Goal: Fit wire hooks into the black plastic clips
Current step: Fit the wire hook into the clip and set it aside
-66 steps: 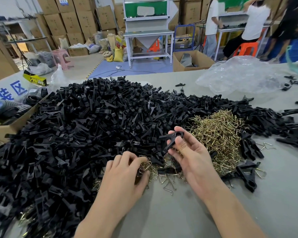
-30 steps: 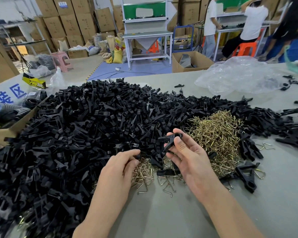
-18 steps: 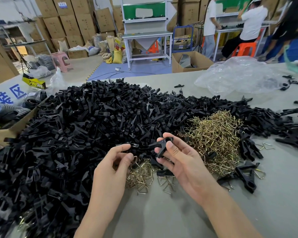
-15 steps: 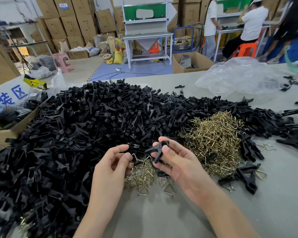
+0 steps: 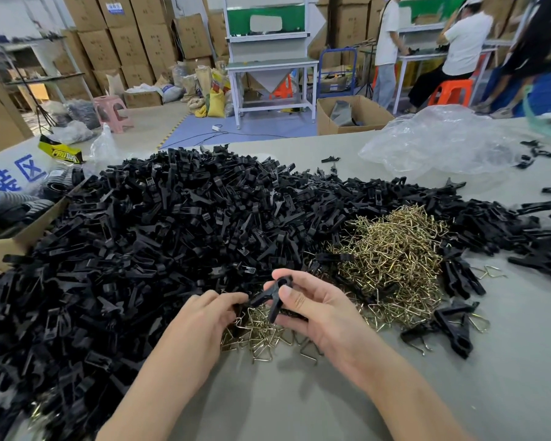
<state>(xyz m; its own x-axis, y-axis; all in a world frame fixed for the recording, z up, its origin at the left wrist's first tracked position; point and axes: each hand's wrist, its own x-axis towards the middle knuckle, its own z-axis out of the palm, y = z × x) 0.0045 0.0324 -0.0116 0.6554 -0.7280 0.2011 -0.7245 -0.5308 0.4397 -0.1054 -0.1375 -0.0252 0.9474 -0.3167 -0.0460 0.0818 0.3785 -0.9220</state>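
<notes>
My right hand [image 5: 318,310] holds one black plastic clip [image 5: 272,294] by its head between thumb and fingers, legs pointing down and left. My left hand [image 5: 204,316] has its fingertips pinched together at the clip's left leg, on a wire hook that is mostly hidden by the fingers. A huge heap of black clips [image 5: 156,249] covers the table's left and middle. A mound of brass wire hooks [image 5: 392,262] lies to the right, and a smaller scatter of hooks [image 5: 255,335] sits just below my hands.
A few clips with hooks fitted [image 5: 452,326] lie right of my hands on the grey table [image 5: 299,402]. A crumpled clear plastic bag [image 5: 442,144] lies far right. An open cardboard box [image 5: 19,240] borders the left edge. People work at benches behind.
My left hand lifted off the small hook scatter with its fingertips pinched and moved right. My right hand brought the clip down and left until both hands met.
</notes>
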